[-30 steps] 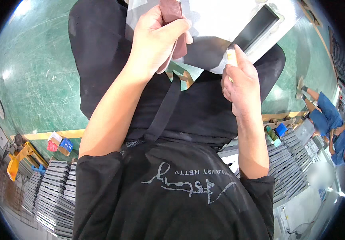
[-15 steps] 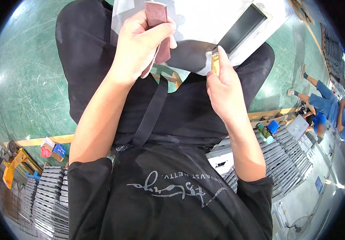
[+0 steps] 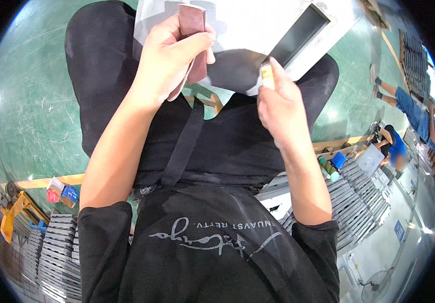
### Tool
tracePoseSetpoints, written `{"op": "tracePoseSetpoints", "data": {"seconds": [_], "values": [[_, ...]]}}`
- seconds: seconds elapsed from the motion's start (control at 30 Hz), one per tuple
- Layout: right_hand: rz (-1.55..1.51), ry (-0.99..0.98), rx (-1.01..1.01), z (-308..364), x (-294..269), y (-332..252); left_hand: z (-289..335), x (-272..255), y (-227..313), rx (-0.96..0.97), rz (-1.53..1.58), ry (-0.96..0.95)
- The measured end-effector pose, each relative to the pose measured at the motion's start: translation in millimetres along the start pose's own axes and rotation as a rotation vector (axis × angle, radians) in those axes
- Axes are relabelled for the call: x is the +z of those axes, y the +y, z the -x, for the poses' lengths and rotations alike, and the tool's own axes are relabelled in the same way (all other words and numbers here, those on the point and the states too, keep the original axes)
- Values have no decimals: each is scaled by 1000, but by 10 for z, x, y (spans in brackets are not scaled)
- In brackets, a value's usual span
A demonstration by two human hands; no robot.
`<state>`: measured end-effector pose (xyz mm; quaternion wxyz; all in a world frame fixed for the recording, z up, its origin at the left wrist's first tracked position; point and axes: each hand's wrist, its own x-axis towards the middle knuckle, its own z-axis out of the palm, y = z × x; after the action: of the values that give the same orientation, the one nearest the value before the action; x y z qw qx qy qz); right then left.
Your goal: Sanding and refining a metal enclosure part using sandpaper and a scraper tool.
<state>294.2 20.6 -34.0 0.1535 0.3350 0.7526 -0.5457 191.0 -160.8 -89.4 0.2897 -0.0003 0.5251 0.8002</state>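
Sitting on the green floor (image 3: 30, 111), the person has a flat white panel (image 3: 247, 35) resting across the lap, a dark rectangular slot (image 3: 298, 35) cut near its right end. Left hand (image 3: 169, 58) is curled around a folded reddish-brown sheet (image 3: 193, 30), looks like sandpaper, thumb on top and fingers underneath, held just over the panel's near edge. Right hand (image 3: 280, 103) pinches a small yellowish piece (image 3: 267, 76) between thumb and fingertips, right at the panel's lower edge below the slot; can't tell what the piece is, mostly hidden by the fingers.

Risks, as a judgement: the panel sits on the knees only, no worktop, neither hand clearly gripping it, so a hard rub could tip or slide it off the lap. The sheet is folded and loosely held, could slip out of the fingers. The small piece is held by fingertips alone, easy to drop into the dark clothing (image 3: 227, 146) or onto the floor. Fingers close to the slot's edge could catch if that edge is sharp; can't tell.

Around: stacks of grey trays (image 3: 56, 252) at lower left and grey trays (image 3: 359, 197) at right, another person in blue (image 3: 394, 149) crouched nearby, well apart.
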Motion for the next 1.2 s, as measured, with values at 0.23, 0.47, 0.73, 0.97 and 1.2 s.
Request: {"op": "tracePoseSetpoints", "data": {"seconds": [0.23, 0.47, 0.73, 0.97, 1.2], "values": [[-293, 7, 20, 14, -47, -242, 20, 2, 36, -43, -116, 37], [-220, -73, 134, 73, 2, -148, -16, -17, -98, 15, -94, 50], [279, 34, -130, -28, -4, 64, -12, 21, 11, -13, -37, -13], [-49, 19, -63, 8, -97, -50, 21, 0, -4, -11, -86, 32], [27, 33, 96, 1, -62, -127, 35, -6, -77, 52, -88, 27]]}}
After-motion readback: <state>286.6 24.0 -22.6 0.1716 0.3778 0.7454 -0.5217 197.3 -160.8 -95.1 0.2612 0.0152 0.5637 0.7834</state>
